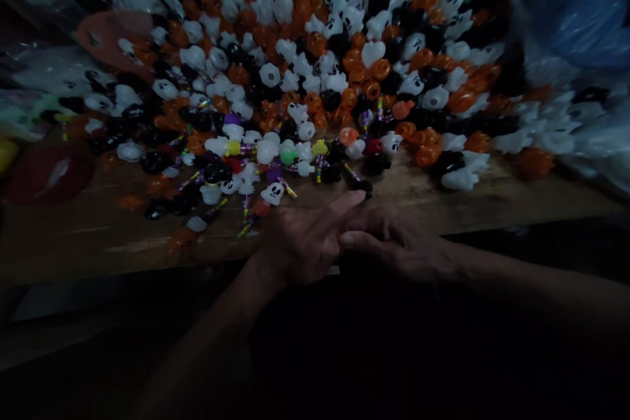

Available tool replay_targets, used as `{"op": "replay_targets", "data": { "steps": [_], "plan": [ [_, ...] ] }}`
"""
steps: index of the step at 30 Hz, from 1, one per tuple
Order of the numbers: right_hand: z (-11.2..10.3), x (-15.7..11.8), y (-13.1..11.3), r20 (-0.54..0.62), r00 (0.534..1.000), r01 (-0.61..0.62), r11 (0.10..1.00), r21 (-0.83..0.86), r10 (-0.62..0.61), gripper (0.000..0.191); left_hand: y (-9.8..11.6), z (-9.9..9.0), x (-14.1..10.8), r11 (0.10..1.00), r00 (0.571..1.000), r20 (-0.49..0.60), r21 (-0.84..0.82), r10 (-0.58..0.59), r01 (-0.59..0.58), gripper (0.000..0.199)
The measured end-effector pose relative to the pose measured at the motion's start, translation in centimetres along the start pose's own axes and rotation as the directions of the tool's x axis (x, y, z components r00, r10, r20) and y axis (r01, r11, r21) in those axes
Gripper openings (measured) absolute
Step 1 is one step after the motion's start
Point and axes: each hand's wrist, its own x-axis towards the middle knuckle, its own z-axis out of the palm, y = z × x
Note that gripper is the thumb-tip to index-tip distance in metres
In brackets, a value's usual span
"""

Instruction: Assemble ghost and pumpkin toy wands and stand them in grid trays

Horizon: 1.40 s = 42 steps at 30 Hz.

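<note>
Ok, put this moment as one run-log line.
left hand, right hand: together at table edge | grip: unclear | toy pile: beyond hands

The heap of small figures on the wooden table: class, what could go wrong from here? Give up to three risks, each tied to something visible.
1. The heap of small figures is loosely piled, so a nudge might send some sliding.
2. An orange-and-white piece lies near the front edge of the wooden table; a sleeve or forearm could knock it off.
3. The left hand and right hand work in dim light, so a small part could be fumbled.
</note>
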Motion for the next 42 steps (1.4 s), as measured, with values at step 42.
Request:
{"op": "replay_targets", "data": {
  "steps": [42],
  "plan": [
    [-1.5, -0.5, 2.7, -0.212, 0.937, 0.141, 0.858, -0.493, -0.277, 0.019, 2.3, -3.5, -0.6, 0.773, 0.768, 0.305, -0.131, -0.564, 0.62, 0.02]
  ]
}}
